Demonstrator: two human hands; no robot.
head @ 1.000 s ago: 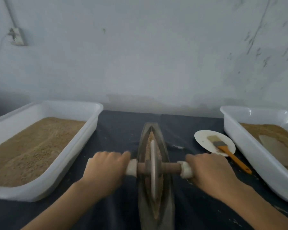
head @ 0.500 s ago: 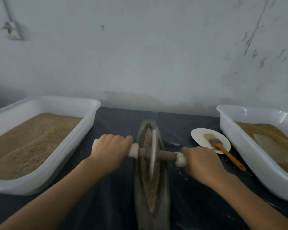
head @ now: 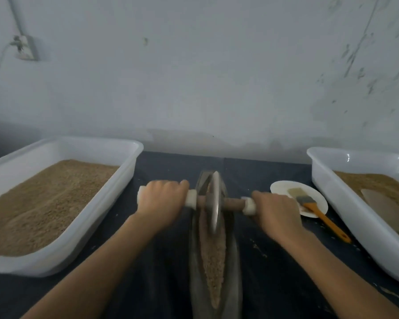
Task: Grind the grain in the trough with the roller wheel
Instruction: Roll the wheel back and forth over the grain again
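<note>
1. Metal: one roller wheel (head: pixel 213 201) upright in one grain-filled trough (head: pixel 236 261), at its far end.
2. Two hands, left hand (head: pixel 161 201) and right hand (head: pixel 276 212), each curled around an axle end.
3. Two white tubs (head: pixel 88 229) (head: pixel 355 217) flanking; one brush (head: pixel 318 210).

A counter (head: pixel 166 261) covered in dark cloth runs up to a pale wall. On its left side sits a white plastic tub (head: pixel 83 224) filled with brown grain. In the middle, lengthwise, lies a narrow, boat-shaped trough (head: pixel 236 261) with a strip of grain along its groove. Just right of it rests a small white plate (head: pixel 283 188); a brush with an orange handle (head: pixel 318 212) lies across the plate, its handle end reaching the cloth. At the right edge stands a second white tub (head: pixel 346 217). Loose crumbs (head: pixel 258 248) dot the cloth beside the trough.
</note>
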